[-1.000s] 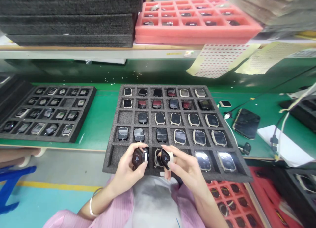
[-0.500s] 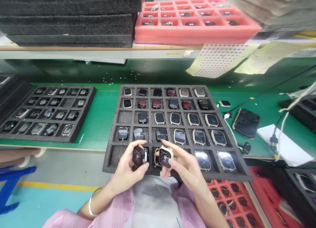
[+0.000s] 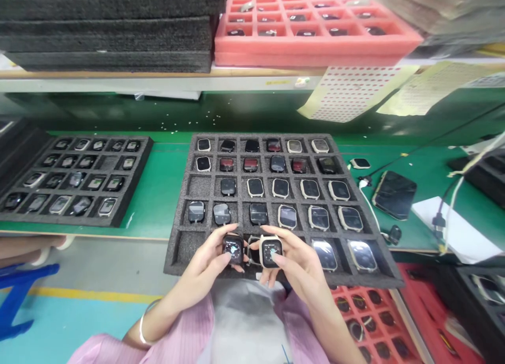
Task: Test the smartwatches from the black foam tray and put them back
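Observation:
My left hand (image 3: 211, 256) is closed round a dark smartwatch (image 3: 233, 246), its lit face turned up and the thumb on the lower left of the screen. In my right hand (image 3: 295, 253) is a light-cased smartwatch (image 3: 271, 250), also lit, with the thumb over its lower right. The two watches are side by side, slightly apart, above the front row of a grey foam tray (image 3: 179, 216). Another watch (image 3: 253, 252) shows partly between them in its compartment. Several dark and light-cased watches sit in the tray's other compartments.
At left stands a second foam tray (image 3: 136, 180) of watches. A pink foam tray (image 3: 315, 56) rests on the shelf beside stacked black foam (image 3: 114, 43). To the right are a dark phone-like slab (image 3: 394, 194), cables and white paper (image 3: 457, 230). Below sits a red tray (image 3: 365, 306).
The dark watch in my left hand has turned from its side to face up. The light-cased watch has shifted slightly right and straightened. Both screens now show brighter dials.

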{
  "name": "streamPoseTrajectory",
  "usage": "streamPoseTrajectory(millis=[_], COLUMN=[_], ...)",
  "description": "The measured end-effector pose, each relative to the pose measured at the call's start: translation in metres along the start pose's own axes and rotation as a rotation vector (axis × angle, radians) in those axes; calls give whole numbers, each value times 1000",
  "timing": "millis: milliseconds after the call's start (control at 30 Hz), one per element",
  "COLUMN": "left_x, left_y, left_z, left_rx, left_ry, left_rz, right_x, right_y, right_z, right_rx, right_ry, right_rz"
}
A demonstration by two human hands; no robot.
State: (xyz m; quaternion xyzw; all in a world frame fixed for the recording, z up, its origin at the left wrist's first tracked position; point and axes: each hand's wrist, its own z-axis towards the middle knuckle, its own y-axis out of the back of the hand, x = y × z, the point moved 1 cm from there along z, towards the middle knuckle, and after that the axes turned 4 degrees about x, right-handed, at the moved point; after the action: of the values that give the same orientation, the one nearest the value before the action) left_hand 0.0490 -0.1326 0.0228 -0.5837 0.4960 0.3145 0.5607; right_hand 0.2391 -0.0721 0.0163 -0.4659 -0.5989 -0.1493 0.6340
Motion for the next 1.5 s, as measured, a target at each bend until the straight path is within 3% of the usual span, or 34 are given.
streamPoseTrajectory(millis=[567, 767, 867, 1000, 1133, 1333, 1500], left_x=[13, 6, 3, 1, 1, 3, 0], left_y=[3, 1, 2, 3, 3, 4, 2], left_z=[1, 0, -1, -1, -2, -2, -2], left_rx=[-9, -43, -33, -19, -31, -54, -51], left_ry=[-61, -44, -45, -56, -46, -40, -39], left_rz=[7, -49, -93, -117, -116, -132, -139], right_x=[-2, 3, 9, 25, 33, 33, 36], right_y=[-1, 0, 10, 39, 69, 83, 89], right_z=[-1, -7, -14, -21, -19, -26, -38], right_rx=[-73, 113, 117, -22, -9, -15, -272], right_ry=[1, -17, -30, 93, 246, 322, 399], right_rz=[-57, -155, -355, -958, -1425, -1570, -1620])
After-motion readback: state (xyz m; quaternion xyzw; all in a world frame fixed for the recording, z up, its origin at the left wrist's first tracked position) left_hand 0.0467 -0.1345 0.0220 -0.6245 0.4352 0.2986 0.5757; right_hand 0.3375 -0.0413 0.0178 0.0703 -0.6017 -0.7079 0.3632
